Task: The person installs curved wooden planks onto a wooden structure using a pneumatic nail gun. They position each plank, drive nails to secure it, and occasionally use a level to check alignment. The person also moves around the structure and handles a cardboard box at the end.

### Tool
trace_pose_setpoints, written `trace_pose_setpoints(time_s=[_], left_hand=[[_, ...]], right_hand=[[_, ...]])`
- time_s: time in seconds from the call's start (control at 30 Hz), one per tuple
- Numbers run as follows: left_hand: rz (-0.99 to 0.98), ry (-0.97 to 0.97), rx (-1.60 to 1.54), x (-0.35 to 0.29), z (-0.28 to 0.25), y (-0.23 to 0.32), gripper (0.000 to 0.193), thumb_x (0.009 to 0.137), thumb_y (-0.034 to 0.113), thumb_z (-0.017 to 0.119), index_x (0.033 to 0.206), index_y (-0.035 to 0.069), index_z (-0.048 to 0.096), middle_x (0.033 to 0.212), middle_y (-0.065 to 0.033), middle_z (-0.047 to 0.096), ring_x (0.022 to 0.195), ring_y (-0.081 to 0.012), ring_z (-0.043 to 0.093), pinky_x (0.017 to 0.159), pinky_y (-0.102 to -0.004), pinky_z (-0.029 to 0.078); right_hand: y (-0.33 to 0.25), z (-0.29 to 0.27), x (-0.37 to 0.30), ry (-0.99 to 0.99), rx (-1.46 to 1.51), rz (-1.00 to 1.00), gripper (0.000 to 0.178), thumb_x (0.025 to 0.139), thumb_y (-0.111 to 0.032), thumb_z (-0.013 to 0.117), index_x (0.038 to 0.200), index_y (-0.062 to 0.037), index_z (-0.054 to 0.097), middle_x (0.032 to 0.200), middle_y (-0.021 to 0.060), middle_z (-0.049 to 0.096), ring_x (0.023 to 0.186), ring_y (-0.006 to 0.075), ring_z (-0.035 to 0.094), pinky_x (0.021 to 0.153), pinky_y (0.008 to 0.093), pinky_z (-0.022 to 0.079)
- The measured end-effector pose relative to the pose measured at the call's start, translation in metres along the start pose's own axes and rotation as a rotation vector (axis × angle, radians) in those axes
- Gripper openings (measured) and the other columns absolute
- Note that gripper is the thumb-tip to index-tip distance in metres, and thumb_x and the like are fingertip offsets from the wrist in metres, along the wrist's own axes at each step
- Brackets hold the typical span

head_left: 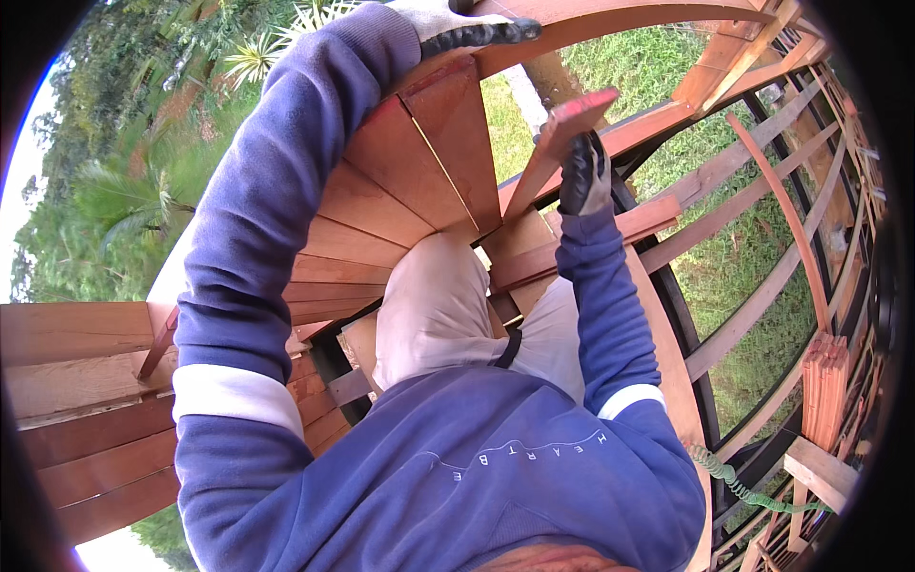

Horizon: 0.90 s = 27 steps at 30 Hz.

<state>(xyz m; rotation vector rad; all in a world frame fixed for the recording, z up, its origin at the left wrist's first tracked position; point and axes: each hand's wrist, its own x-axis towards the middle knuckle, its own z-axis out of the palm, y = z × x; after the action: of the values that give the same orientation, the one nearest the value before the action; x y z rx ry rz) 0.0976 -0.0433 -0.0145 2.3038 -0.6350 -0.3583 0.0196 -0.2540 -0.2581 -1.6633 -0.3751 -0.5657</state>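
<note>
My left hand (472, 26), in a pale glove with black-coated fingers, rests at the top edge on a curved reddish wooden beam (629, 11). One finger or thumb lies stretched along the wood; the rest of the hand is partly cut off. My right hand (586, 176), gloved alike, is closed round a short wooden board (550, 143) with a red-painted end. That board stands tilted up beside the fitted slats. Between my arms, several wedge-shaped wooden slats (410, 162) fan out side by side, with a narrow gap between two of them.
Curved wooden strips (753, 334) cross dark metal ribs on the right, with grass below. A stack of small boards (825, 386) stands at the far right, near a coiled green hose (734, 486). More planks (105, 434) run along the left. My legs straddle the frame.
</note>
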Motion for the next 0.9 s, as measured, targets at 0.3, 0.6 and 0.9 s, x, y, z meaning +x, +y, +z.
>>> trace_pose_setpoints(time_s=[0.3, 0.6, 0.9], left_hand=[[-0.101, 0.087, 0.290, -0.012, -0.005, 0.003, 0.094, 0.073, 0.065, 0.065, 0.134, -0.004, 0.043, 0.134, -0.0228, 0.049, 0.127, -0.0324, 0.045, 0.107, -0.0343, 0.032], [-0.066, 0.131, 0.347, 0.000, -0.001, -0.006, 0.096, 0.073, 0.063, 0.066, 0.135, -0.005, 0.040, 0.137, -0.0240, 0.045, 0.129, -0.0333, 0.042, 0.108, -0.0345, 0.030], [-0.045, 0.106, 0.291, -0.012, 0.001, 0.014, 0.077, 0.077, 0.055, 0.065, 0.131, 0.002, 0.048, 0.127, -0.0182, 0.056, 0.121, -0.0289, 0.051, 0.103, -0.0340, 0.036]], right_hand=[[0.012, -0.071, -0.080, 0.148, 0.634, 0.077, 0.054, 0.082, -0.048, 0.052, 0.085, 0.0047, 0.061, 0.064, 0.0107, 0.059, 0.053, 0.0196, 0.054, 0.063, 0.0356, 0.047], [0.090, -0.245, -0.075, 0.390, 0.789, 0.070, 0.059, 0.081, -0.061, 0.053, 0.096, -0.0048, 0.060, 0.067, 0.0040, 0.055, 0.061, 0.0162, 0.055, 0.068, 0.0350, 0.048], [-0.044, -0.257, -0.054, 0.078, 0.862, -0.164, 0.031, 0.090, -0.033, 0.053, 0.098, -0.0044, 0.064, 0.055, -0.0018, 0.049, 0.053, 0.0110, 0.047, 0.060, 0.0282, 0.036]])
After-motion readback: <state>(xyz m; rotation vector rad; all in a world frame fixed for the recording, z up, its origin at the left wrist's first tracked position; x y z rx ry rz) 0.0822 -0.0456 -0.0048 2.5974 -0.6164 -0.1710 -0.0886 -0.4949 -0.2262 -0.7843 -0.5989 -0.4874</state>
